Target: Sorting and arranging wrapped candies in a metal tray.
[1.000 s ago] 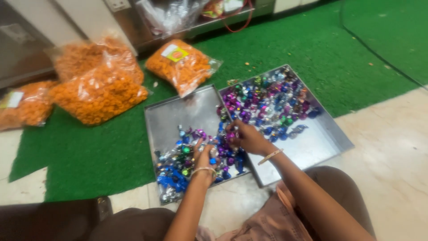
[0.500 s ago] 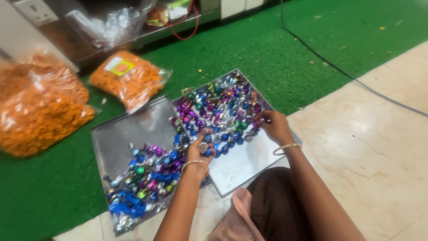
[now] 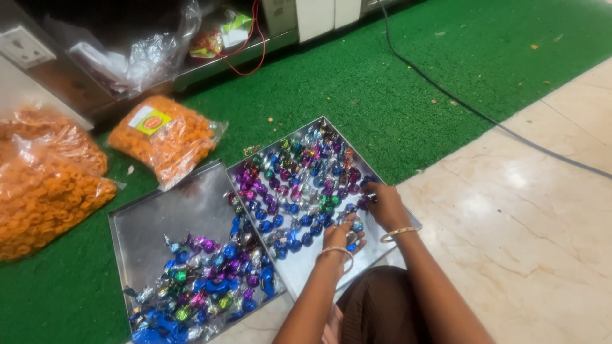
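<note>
Both hands now in the right tray, near its front edge. Left hand fingers curled down onto foil-wrapped candies at the tray's near end, touching a blue one; can't tell if it actually grips any. Right hand at the tray's right rim, fingers pinched loosely around a purple-wrapped candy. Bangles on both wrists. Change vs a second ago: left hand was over the left tray by the blue pile, it has crossed over to the right tray; right hand slid from the middle of the heap to the right edge. Reads as work shifted to picking at the near edge of the right tray's heap. Left tray holds a smaller heap, mostly blue and purple, bunched at its near corner, rest of its metal bare. Trays overlap, straddling marble floor and green turf mat. Farther out: bags of orange snacks on the mat to the left, black cable across mat and floor, a low shelf with plastic bags behind.
</note>
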